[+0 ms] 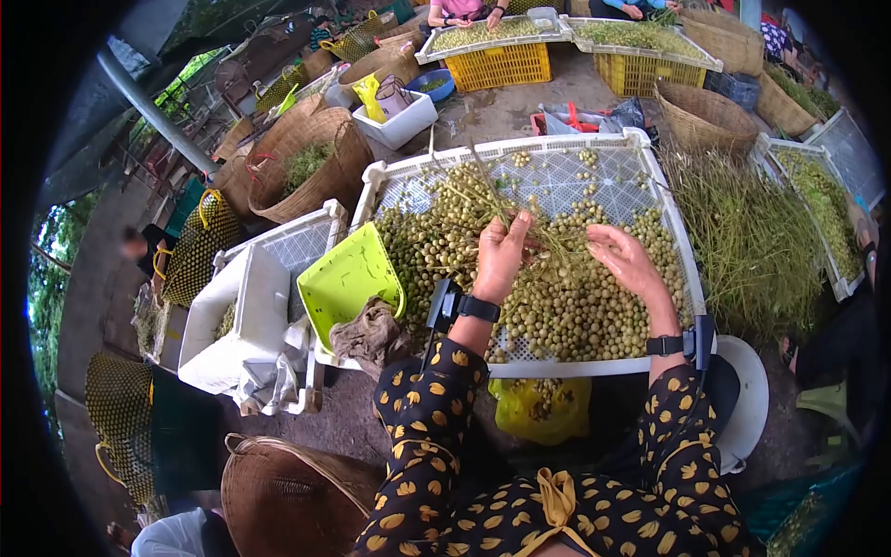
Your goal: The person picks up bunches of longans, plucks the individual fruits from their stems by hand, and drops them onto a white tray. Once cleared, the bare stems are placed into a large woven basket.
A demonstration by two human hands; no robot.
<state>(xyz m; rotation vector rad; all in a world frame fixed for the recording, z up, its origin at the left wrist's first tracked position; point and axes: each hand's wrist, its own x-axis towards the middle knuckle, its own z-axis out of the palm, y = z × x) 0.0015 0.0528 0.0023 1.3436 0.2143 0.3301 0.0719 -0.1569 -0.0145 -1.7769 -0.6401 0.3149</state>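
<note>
In the middle stands a white mesh tray [580, 369] covered with small round yellow-green fruits [575, 320]. My left hand [502, 255] is closed around a bunch of thin stems [478, 190], which fans out up and away over the tray. To its right, my right hand [626, 265] hovers above the fruits with its fingers apart. I see nothing held in it, though stem ends lie close to its fingertips. Loose fruits and leafy stems lie beneath both hands.
A lime-green bin [348, 283] and a crumpled brown cloth [371, 336] sit at the tray's left. Cut stalks [742, 246] are heaped at the right. Wicker baskets [320, 162] stand around, and a yellow bag [541, 408] is below the tray. Other people's hands work at far trays.
</note>
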